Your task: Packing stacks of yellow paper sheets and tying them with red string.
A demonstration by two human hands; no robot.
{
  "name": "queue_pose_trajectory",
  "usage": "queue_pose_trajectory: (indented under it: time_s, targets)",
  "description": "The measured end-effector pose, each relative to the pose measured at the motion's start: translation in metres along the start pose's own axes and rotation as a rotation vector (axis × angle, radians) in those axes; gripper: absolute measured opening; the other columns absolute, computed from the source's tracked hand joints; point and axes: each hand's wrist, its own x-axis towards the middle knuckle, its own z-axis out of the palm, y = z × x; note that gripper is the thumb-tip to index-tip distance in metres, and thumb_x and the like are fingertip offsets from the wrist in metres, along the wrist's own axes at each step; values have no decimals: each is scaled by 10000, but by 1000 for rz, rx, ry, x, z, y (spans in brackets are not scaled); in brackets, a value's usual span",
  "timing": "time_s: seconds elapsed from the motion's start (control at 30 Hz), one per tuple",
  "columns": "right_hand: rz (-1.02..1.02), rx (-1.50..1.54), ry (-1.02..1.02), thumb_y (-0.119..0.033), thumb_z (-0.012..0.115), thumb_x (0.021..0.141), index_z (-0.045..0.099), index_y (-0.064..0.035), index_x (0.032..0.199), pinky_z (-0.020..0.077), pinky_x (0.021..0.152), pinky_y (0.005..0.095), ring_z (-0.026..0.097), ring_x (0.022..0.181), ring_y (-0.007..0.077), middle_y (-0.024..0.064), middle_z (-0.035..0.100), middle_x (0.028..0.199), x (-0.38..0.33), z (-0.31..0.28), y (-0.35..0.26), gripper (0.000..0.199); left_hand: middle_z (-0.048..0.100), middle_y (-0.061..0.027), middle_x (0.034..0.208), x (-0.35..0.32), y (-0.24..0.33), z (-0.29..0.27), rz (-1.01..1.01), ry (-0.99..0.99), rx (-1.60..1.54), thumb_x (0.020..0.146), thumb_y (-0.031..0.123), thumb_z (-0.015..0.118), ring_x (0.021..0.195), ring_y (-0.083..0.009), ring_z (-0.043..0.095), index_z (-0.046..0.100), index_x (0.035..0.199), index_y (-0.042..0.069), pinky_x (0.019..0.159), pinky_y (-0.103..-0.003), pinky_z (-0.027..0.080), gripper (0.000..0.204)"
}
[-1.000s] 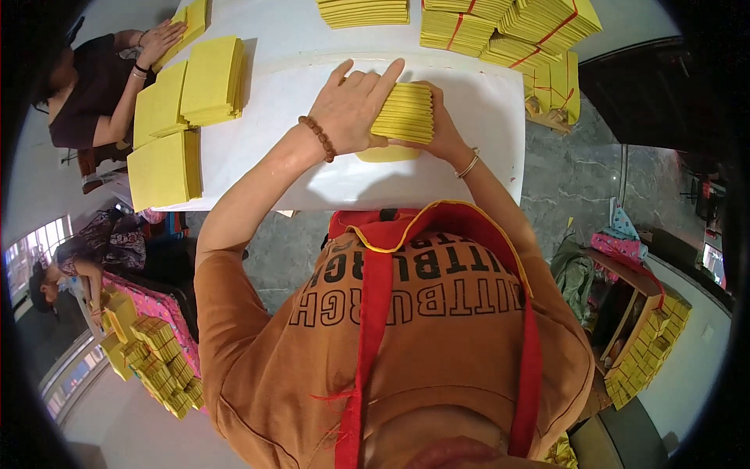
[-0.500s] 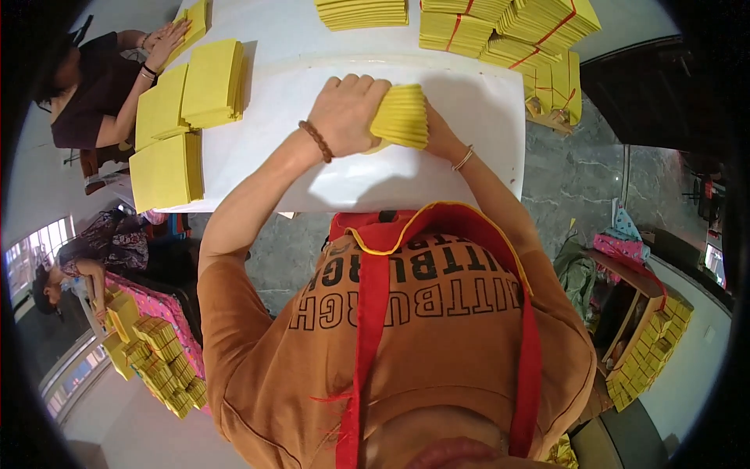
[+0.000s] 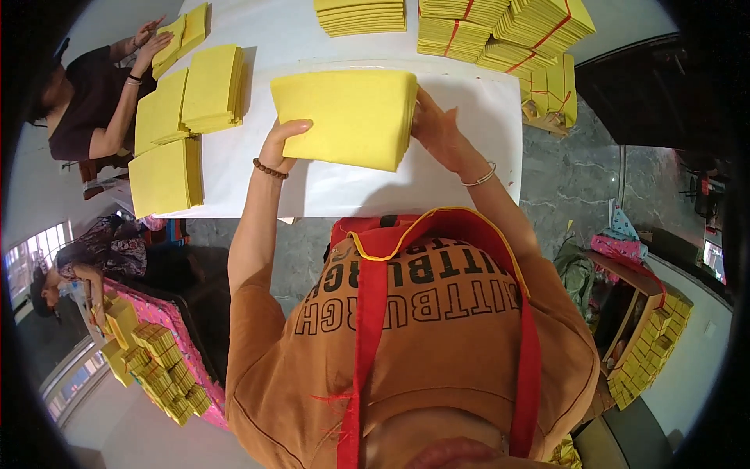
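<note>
A thick stack of yellow paper is held above the white table, its broad face turned up. My left hand grips its left end, thumb lying on the upper face and the other fingers hidden beneath. At the right end is my right hand, its thumb spread away from the stack. Some of its fingers are partly hidden behind the paper's edge, and it seems to touch that edge without gripping it.
Yellow paper stacks lie on the white table at the left. Bundles tied with red string fill the far right. A co-worker's hands rest by paper at the far left. Another person works beside more bundles.
The stack has turned from end-on to broad face up. My left hand has shifted left to its left end; my right hand has come into view at its right end, thumb spread.
</note>
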Motion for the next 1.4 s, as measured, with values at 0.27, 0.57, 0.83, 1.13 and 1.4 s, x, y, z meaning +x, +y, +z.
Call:
queue_pose_trajectory:
  time_s: [0.27, 0.57, 0.83, 1.13, 1.4]
  targets:
    - [300, 264, 76, -514, 242, 913, 127, -45, 1387, 225, 1033, 320, 226, 1294, 160, 47, 239, 1413, 22, 26, -29, 676, 504, -143, 1198, 1, -71, -43, -252, -25, -591, 801, 266, 526, 1071, -284, 511, 395, 1240, -2, 894, -423, 425, 531]
    - [239, -453, 104, -349, 668, 733, 25, -68, 1391, 200, 1049, 358, 256, 1280, 246, 130, 191, 1408, 17, 31, -34, 962, 557, -105, 1092, -2, -38, -8, 43, 57, -169, 742, 140, 627, 1009, -209, 541, 466, 1166, -10, 844, -314, 455, 478]
    - [84, -699, 77, -65, 747, 628, -23, -163, 1395, 197, 1058, 355, 232, 1281, 235, 129, 261, 1362, 0, -32, 22, 1090, 473, -94, 1184, 15, -56, -26, 252, -143, 605, 640, 288, 774, 1124, -194, 428, 414, 1220, 41, 939, -337, 348, 726]
    - [109, -599, 171, -100, 769, 607, 92, -98, 1366, 243, 1035, 368, 318, 1224, 271, 147, 351, 1278, -1, -27, 35, 1016, 460, -105, 1182, 22, -71, -32, 267, -160, 1330, 522, 496, 770, 1150, -258, 350, 418, 1228, 116, 981, -431, 160, 875]
    - [9, -811, 121, -190, 816, 575, 196, -50, 1311, 290, 1008, 329, 366, 1178, 224, 110, 386, 1232, 3, -44, 49, 973, 432, -106, 1196, 33, -81, -37, 426, -157, 1446, 539, 532, 741, 1180, -273, 324, 375, 1258, 113, 977, -455, 142, 909]
